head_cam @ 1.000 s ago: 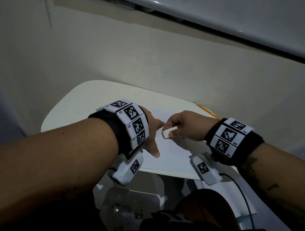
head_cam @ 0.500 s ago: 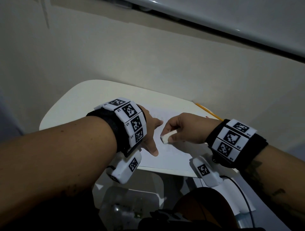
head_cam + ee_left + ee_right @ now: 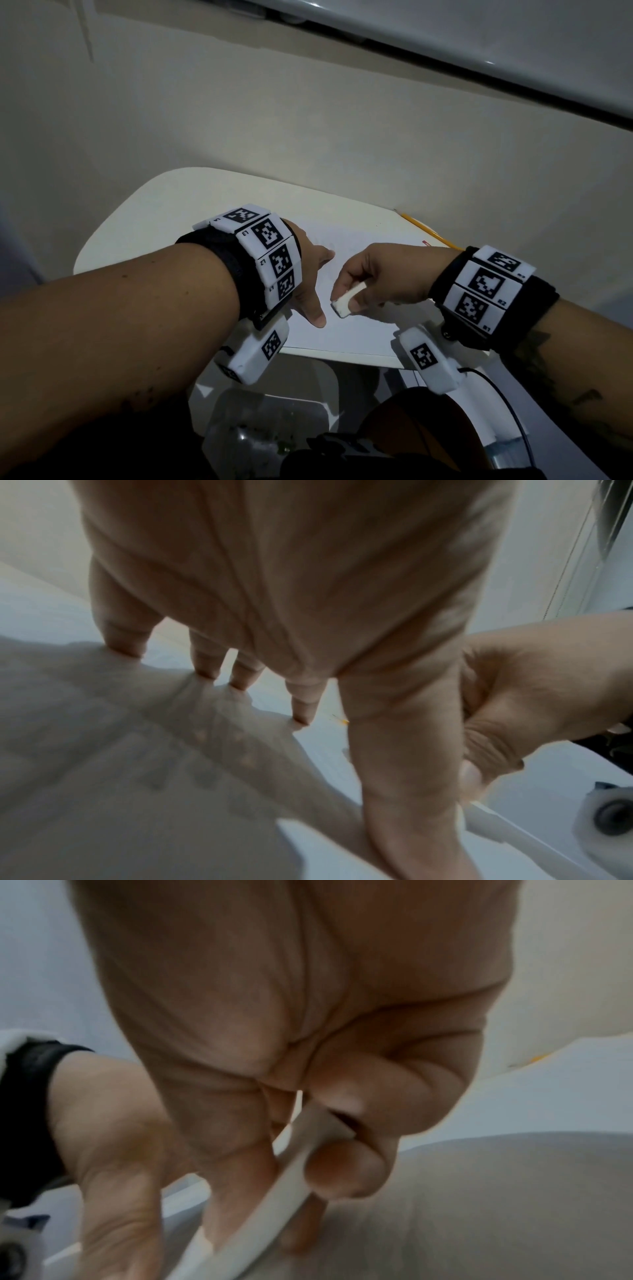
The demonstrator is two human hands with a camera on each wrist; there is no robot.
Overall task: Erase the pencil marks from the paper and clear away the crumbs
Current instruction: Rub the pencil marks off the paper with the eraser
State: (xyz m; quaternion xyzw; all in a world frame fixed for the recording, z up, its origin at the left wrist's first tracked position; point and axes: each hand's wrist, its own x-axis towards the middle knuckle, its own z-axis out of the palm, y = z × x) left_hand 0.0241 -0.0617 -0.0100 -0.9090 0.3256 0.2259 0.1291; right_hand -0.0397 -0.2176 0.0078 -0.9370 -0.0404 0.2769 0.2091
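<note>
A white sheet of paper lies on the small white table. My left hand is spread flat on the sheet, its fingertips pressing down with straight fingers and the thumb pointing toward me. My right hand pinches a small white eraser between thumb and fingers, its tip low over the paper just right of the left thumb. In the right wrist view the eraser shows as a blurred white strip under the curled fingers. Pencil marks and crumbs are too faint to make out.
A yellow pencil lies at the table's far right edge, beyond my right wrist. A pale wall stands close behind the table. Below the near edge sit a white stand and dark gear.
My right hand has slid the eraser toward me and slightly left across the paper, down beside the left thumb. The left hand stays pressed on the sheet.
</note>
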